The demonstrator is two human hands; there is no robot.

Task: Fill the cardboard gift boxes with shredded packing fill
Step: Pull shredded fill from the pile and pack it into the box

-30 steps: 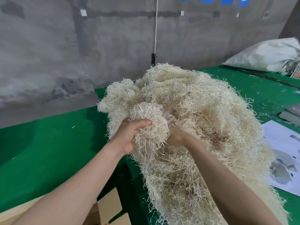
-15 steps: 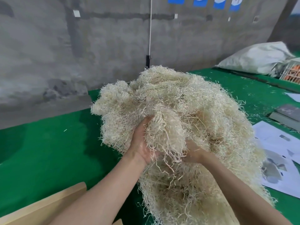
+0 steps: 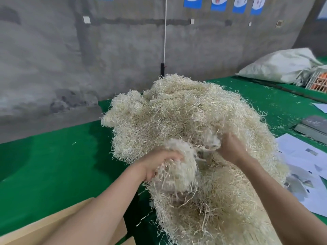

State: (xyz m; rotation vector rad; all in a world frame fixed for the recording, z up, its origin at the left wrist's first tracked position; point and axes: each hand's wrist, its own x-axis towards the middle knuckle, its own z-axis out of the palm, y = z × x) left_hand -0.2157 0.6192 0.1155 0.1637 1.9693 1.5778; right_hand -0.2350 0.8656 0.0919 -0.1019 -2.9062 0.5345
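Hands parted since half a second ago: left hand (image 3: 157,165) now lower and leftward with a clump (image 3: 178,172), right hand (image 3: 230,150) now higher and rightward in the fill heap (image 3: 185,117). Left fingers (image 3: 169,156): curled round the clump, holding it. Right fingers: sunk in the heap and mostly hidden, apparently gripping strands to anchor it. Location of fill: heaped on the green worktop (image 3: 53,165), running toward the near edge. Cardboard box (image 3: 58,225): lower left, just beside the heap, partly under the left forearm; whether it is open cannot be told. Hazard 1: strands bridge clump and heap, so a hard pull is likely to drag extra fill along or tumble the heap forward. Hazard 2: a dark gap shows between box and heap, where loose strands may drop on the way across. Hazard 3: shreds may scatter over the papers (image 3: 304,172) touching the heap's right side. Room: open green surface left of the heap, leading to the box; the right is crowded by papers, a grey case (image 3: 313,126) and, further back, a sack (image 3: 283,68).
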